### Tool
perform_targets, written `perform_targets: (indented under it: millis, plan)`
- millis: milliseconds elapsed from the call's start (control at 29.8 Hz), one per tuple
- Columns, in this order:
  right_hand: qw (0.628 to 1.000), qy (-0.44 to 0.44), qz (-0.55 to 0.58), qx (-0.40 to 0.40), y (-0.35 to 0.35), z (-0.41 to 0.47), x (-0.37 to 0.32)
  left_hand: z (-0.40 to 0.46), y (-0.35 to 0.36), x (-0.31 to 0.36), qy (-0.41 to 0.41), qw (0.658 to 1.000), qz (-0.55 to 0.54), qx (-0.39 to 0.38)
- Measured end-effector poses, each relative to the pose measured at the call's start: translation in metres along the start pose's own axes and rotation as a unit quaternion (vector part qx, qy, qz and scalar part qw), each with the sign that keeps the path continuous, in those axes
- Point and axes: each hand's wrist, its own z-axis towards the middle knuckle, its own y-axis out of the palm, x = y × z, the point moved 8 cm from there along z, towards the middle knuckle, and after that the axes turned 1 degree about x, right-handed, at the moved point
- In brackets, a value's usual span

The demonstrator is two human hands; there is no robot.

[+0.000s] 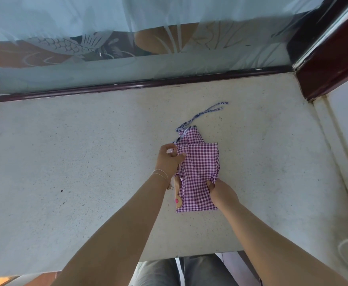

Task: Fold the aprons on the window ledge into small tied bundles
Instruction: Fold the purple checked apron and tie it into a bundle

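A purple-and-white checked apron (200, 168) lies folded into a narrow strip on the pale stone window ledge (76, 162). Its blue-and-white striped ties (204, 114) trail away from its far end toward the window. My left hand (170, 159) pinches the apron's left edge near the far end. My right hand (220, 191) grips the cloth at its right edge, nearer to me. A tan patch with a pink spot (177, 200) shows at the apron's near left edge.
Frosted glass with an etched fish pattern (65, 46) rises behind a dark window frame (127, 85) at the ledge's far edge. A dark red post (330, 65) stands at the far right. A white cord (346, 244) lies at the near right.
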Motion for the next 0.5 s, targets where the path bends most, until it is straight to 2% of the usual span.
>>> perform_targets:
  millis: [101,168,268,369,436,469,503]
  plan:
    - [1.000,-0.001,0.000,0.002,-0.001,0.000,0.000,0.003,-0.006,-0.001,-0.035,0.992,-0.118,0.004]
    - [1.000,0.000,0.000,-0.001,-0.001,0.001,-0.001,0.005,-0.005,-0.003,-0.053,0.983,-0.174,-0.028]
    - [0.999,-0.006,-0.034,-0.002,-0.002,0.001,-0.002,0.005,0.000,-0.004,-0.066,0.977,-0.190,-0.074]
    - [0.996,-0.008,-0.087,-0.005,-0.004,-0.002,-0.005,0.004,0.001,0.000,-0.053,0.993,-0.070,-0.075]
    - [0.994,-0.003,-0.104,-0.015,-0.003,-0.002,-0.006,0.000,-0.003,0.003,-0.007,0.996,0.088,-0.029]
    - [0.993,0.000,-0.113,-0.022,-0.003,-0.002,-0.006,-0.005,-0.007,0.004,0.041,0.975,0.217,0.023]
    - [0.992,0.001,-0.123,-0.027,-0.004,-0.002,-0.007,-0.015,-0.009,0.012,0.122,0.922,0.356,0.096]
